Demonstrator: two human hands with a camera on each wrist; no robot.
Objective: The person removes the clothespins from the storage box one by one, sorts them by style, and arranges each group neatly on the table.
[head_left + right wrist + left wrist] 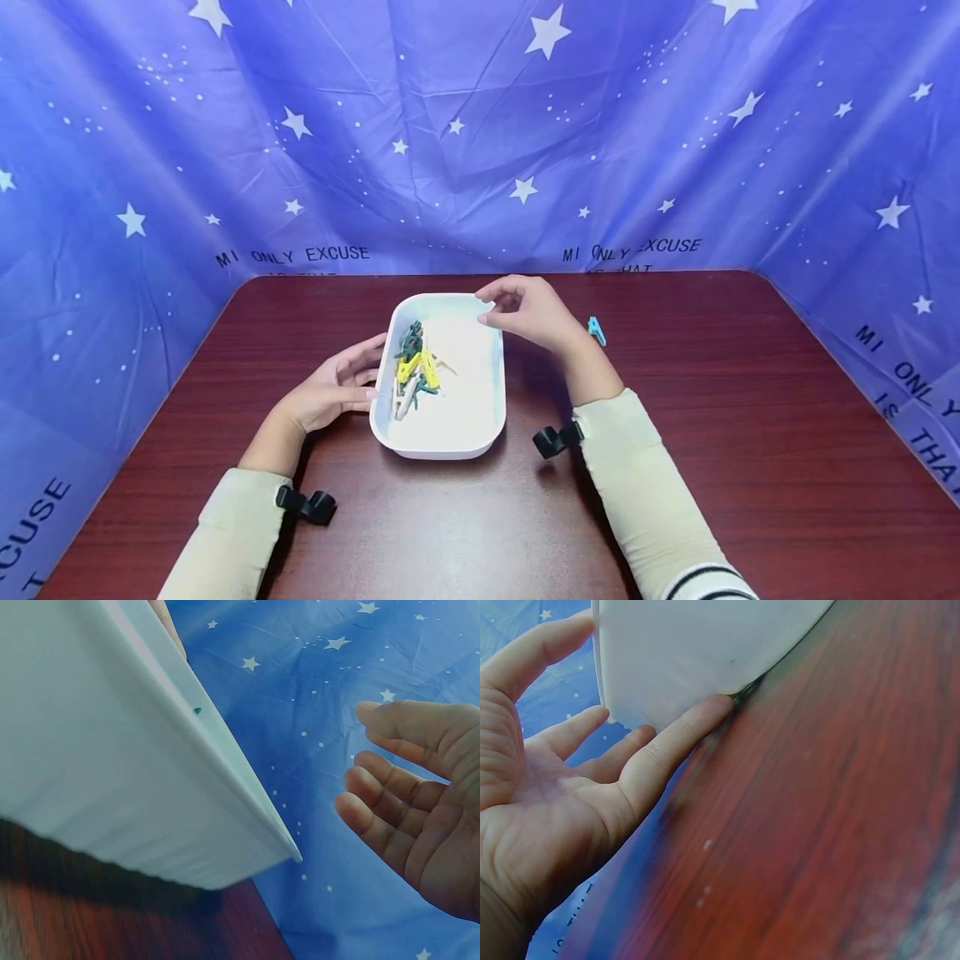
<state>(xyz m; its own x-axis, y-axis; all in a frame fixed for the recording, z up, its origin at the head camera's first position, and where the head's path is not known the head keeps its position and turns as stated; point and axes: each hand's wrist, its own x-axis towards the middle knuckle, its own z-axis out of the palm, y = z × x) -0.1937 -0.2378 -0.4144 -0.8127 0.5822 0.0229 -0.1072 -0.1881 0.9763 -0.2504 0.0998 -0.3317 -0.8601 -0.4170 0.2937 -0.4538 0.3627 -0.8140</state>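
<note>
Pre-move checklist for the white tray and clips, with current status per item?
1. Left hand on the tray: ok, touching its left side.
2. Right hand free: ok, nothing held.
3. Tray open side up: ok.
4. All clips inside: not ok, a light-blue clip lies on the table, right of the tray.
5. Count of piled clips: cannot tell, they overlap.
</note>
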